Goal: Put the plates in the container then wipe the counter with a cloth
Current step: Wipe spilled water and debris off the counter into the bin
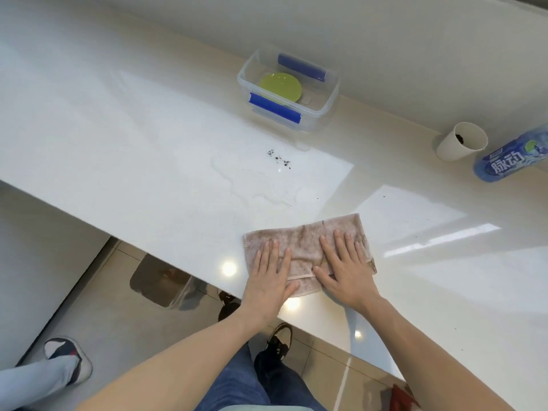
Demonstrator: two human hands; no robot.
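Right under both hands is the cloth (pixel 308 250), spread on the table (pixel 133 161) near its edge. Left hand (pixel 271 277) and right hand (pixel 345 271) are flat, fingers spread, pressing not gripping. Ahead of them there's a puddle (pixel 261 185), dark crumbs (pixel 278 158), then the container (pixel 314 117) with a green plate (pixel 280 86) inside.

Green plate (pixel 280 87) flat inside clear container (pixel 320 114), stained pink cloth (pixel 308 247) spread on counter (pixel 148 161)
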